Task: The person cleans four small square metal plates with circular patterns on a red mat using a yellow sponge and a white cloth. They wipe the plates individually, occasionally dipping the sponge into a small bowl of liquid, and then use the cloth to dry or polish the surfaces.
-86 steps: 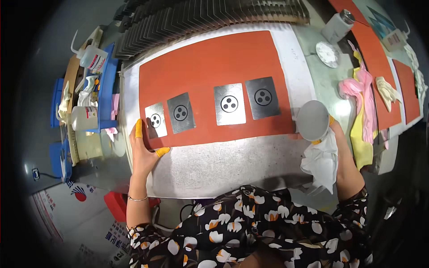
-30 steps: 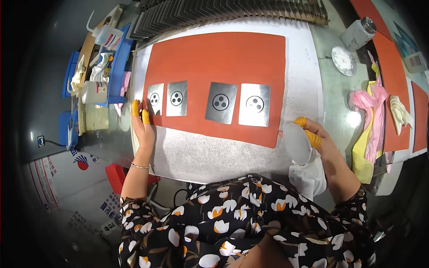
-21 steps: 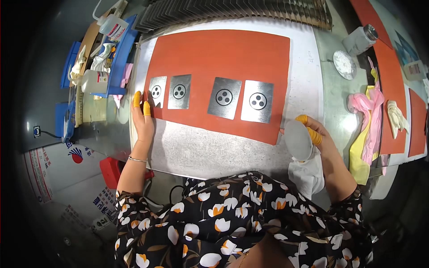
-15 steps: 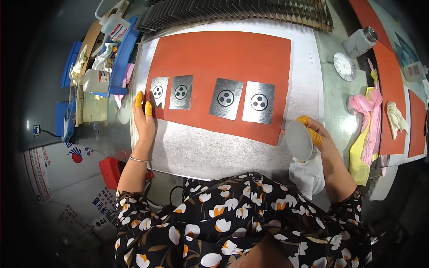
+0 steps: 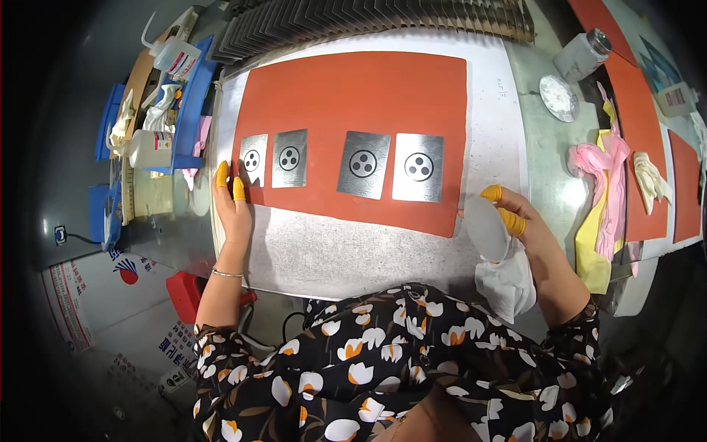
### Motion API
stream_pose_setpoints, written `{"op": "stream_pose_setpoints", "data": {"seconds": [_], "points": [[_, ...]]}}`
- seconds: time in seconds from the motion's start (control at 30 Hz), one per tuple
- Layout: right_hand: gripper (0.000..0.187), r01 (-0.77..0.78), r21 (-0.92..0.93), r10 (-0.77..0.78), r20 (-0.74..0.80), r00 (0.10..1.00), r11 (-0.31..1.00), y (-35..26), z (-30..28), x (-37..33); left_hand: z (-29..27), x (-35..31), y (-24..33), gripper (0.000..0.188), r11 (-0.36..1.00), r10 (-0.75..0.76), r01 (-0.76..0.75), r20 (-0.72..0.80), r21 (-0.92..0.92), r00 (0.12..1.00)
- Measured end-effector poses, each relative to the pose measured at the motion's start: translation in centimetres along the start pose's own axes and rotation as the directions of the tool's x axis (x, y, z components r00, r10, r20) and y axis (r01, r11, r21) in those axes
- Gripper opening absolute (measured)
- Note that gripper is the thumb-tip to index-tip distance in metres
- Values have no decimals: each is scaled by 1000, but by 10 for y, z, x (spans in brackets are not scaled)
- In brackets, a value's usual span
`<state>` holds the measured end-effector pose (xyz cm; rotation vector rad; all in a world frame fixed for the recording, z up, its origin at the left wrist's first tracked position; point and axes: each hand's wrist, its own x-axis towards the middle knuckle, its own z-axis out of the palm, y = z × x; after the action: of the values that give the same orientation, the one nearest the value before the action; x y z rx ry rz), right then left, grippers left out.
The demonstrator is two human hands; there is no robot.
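Yellow finger cots cover some fingertips of both hands. My left hand (image 5: pixel 235 211) lies at the left edge of an orange-red mat (image 5: pixel 353 88), fingers stretched out beside the leftmost metal plate (image 5: pixel 247 174). Its fingertips are near that plate; I cannot tell whether they touch it. My right hand (image 5: pixel 532 228), at the mat's lower right, grips a round grey pad (image 5: pixel 486 230) with white cloth (image 5: pixel 507 283) hanging below it. Flat on the mat are another left plate (image 5: pixel 290 173) and two right plates, an inner one (image 5: pixel 361 188) and an outer one (image 5: pixel 417 193). All bear a black ring with three dots.
A row of upright dark metal sheets (image 5: pixel 375 20) runs along the back. On the right are a white dish (image 5: pixel 557 98), a bottle (image 5: pixel 581 57), pink cloth (image 5: pixel 596 166) and yellow cloth (image 5: pixel 591 261). A blue tray (image 5: pixel 189 110) with bottles stands left.
The whole view has shifted slightly, with the mat and plates appearing a little further left. Both hands keep nearly the same pose, and the right still holds the round pad.
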<state>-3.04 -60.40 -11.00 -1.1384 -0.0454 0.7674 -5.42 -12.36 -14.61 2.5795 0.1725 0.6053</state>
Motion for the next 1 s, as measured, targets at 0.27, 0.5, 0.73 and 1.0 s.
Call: {"op": "stream_pose_setpoints", "data": {"seconds": [0.27,0.5,0.73,1.0], "points": [[23,72,-699,-174,-76,982,712,-41,29,1,1,-2,-3,37,999,18,-19,-11,-45,1000],[13,200,-950,-399,284,872,-238,-44,73,61,0,-1,-8,38,998,41,-42,-22,-44,999],[5,204,-910,-360,338,870,-361,-34,78,97,-1,0,0,37,995,28,-31,-26,-100,999],[5,219,-918,-381,343,859,-331,-29,84,100,-5,1,2,38,996,50,-52,-19,-70,999]]}}
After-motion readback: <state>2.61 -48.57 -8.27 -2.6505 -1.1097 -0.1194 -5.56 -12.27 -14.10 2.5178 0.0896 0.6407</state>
